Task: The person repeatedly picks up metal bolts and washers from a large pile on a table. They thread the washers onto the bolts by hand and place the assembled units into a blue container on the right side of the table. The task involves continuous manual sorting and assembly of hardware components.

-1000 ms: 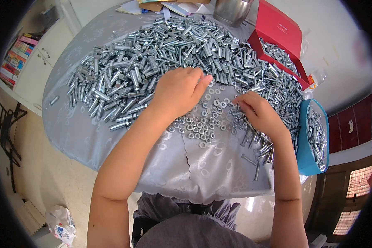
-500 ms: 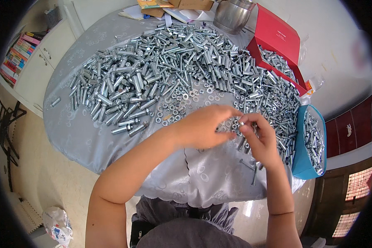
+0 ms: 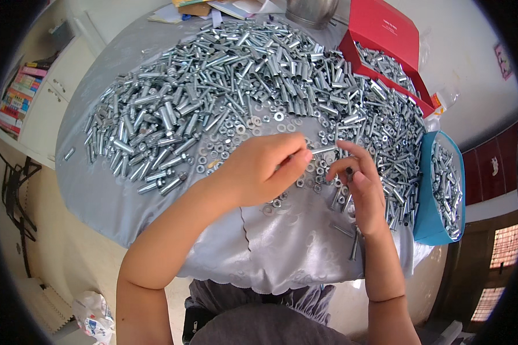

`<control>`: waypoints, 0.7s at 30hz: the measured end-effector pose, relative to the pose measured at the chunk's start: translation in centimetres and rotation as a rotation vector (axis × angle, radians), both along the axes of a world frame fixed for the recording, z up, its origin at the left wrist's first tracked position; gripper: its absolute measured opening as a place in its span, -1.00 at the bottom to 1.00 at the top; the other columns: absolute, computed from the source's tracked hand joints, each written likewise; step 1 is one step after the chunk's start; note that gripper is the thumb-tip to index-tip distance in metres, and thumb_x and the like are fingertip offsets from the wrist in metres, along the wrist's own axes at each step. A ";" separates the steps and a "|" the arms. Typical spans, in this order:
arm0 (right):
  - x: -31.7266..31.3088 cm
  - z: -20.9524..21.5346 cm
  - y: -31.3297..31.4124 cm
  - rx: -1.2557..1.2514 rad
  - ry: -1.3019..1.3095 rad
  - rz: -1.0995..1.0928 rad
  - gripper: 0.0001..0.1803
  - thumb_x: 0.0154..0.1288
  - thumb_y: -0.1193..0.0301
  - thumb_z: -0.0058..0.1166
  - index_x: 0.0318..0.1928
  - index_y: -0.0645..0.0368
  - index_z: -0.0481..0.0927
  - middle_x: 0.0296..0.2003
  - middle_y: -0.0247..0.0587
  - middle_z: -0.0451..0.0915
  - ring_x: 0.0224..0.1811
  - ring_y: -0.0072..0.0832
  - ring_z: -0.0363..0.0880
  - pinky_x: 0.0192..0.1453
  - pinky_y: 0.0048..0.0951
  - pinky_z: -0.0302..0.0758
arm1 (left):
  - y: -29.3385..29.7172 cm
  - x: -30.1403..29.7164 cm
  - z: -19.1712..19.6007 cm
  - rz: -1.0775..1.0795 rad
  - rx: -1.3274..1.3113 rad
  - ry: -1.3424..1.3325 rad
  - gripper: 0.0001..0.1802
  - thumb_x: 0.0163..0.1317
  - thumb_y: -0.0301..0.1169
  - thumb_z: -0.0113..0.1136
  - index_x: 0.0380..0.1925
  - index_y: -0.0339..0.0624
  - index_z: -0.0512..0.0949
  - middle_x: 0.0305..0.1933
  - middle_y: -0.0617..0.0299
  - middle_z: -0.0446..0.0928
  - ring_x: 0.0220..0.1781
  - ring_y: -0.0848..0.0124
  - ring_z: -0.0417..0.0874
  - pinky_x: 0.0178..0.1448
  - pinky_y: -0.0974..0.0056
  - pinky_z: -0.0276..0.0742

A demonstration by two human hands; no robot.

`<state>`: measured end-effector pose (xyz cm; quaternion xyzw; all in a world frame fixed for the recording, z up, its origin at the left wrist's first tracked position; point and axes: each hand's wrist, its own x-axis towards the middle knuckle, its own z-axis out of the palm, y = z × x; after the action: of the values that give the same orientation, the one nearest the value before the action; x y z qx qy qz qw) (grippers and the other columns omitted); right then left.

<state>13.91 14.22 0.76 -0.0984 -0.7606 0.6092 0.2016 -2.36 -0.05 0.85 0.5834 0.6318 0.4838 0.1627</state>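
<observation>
Our left hand (image 3: 265, 172) was closed, thumb against fingers, on a slim metal rod (image 3: 324, 149) that pointed toward our right hand (image 3: 367, 187). The rod's free end lay just beside the right fingertips; we could not tell if they touched. That hand's fingers were curled and parted, with a dark round end (image 3: 349, 171) near the thumb, and we could not tell whether it was gripped. Below us, nuts and washers (image 3: 228, 140) were scattered over the grey tablecloth (image 3: 293, 241), and a broad metal heap (image 3: 230, 86) curved beyond both hands, near a red box (image 3: 374, 29) and a blue container (image 3: 431, 224).
</observation>
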 end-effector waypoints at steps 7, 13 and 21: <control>0.4 0.7 -1.2 -0.068 -0.099 0.075 -0.56 0.26 0.54 -0.33 0.18 0.28 0.19 -0.23 -0.18 0.50 -0.20 -0.54 0.40 -0.02 -0.54 0.25 | 0.6 0.5 -0.8 -0.139 -0.018 0.043 -0.75 0.23 -0.36 -0.12 -0.57 -0.27 0.31 -0.67 0.10 0.27 -0.63 0.19 0.30 -0.49 0.21 0.22; 0.2 -0.4 -1.0 -0.046 0.001 0.042 -0.58 0.23 0.65 -0.20 0.12 0.26 0.23 -0.22 -0.25 0.40 -0.13 -0.54 0.37 0.02 -0.53 0.25 | 0.4 0.2 -0.4 -0.141 -0.075 0.013 -0.73 0.25 -0.34 -0.14 -0.56 -0.28 0.32 -0.65 0.11 0.28 -0.60 0.21 0.30 -0.46 0.24 0.23; 0.3 -0.5 -0.6 0.012 0.044 0.022 -0.65 0.22 0.63 -0.15 0.04 0.24 0.29 -0.21 -0.30 0.37 -0.14 -0.58 0.31 0.01 -0.55 0.24 | 0.3 0.2 0.1 -0.156 -0.088 -0.047 -0.74 0.26 -0.33 -0.15 -0.50 -0.28 0.36 -0.61 0.01 0.34 -0.55 0.04 0.39 -0.44 0.16 0.27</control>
<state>14.23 13.58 0.25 -0.0756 -0.7606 0.6088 0.2122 -2.12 0.24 0.98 0.6116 0.6012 0.4548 0.2401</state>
